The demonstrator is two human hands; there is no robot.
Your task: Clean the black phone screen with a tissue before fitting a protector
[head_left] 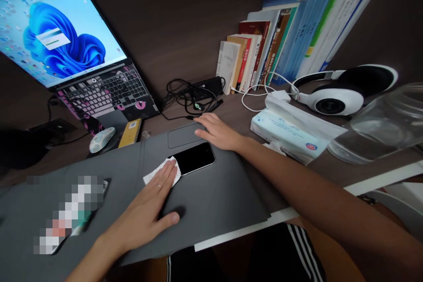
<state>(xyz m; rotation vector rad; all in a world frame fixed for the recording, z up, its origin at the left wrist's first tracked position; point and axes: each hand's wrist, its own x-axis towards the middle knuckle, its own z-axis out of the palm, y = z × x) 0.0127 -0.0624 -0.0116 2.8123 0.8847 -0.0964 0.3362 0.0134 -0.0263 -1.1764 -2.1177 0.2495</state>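
Observation:
A black phone [194, 157] lies screen-up on a grey desk mat [211, 202]. My left hand [150, 205] lies flat with fingers stretched out, pressing a white tissue [152, 174] against the phone's near-left end. My right hand [216, 131] rests flat on the mat just behind the phone, fingers extended beside the phone's far edge and next to a rounded recess in the mat [183, 135].
An open laptop [76, 53] stands at the back left, with a mouse [102, 139] and a yellow box [130, 132] before it. A charger with cables [198, 92], a row of books [264, 53], white headphones [343, 92], a tissue pack [294, 130] and a clear plastic container [386, 128] sit on the right.

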